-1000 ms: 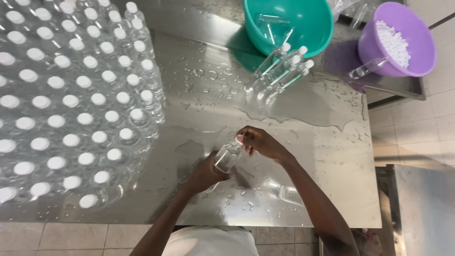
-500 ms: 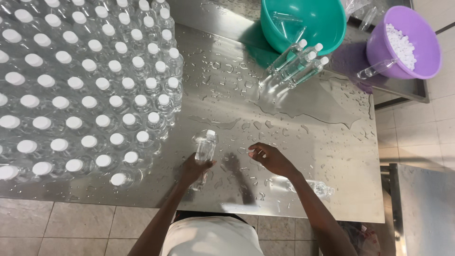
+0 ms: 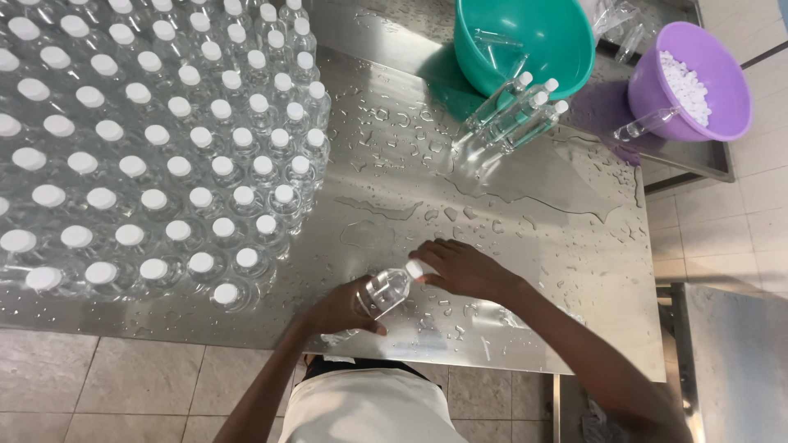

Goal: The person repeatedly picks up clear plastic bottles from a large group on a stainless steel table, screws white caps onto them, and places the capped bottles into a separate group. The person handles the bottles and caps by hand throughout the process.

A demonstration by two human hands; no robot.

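Bottle (image 3: 384,291) tilted now vs upright 0.5 s ago; L hand (image 3: 341,308) grips body, R hand (image 3: 460,268) fingers pinch white cap (image 3: 419,269).

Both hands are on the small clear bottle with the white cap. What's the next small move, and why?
Probably finish turning the white cap tight with the right hand while the left hand steadies the clear bottle, which is held tilted above the wet steel table. The right fingers sit on the cap, and the capped bottles standing upright to the left suggest it goes there afterwards.
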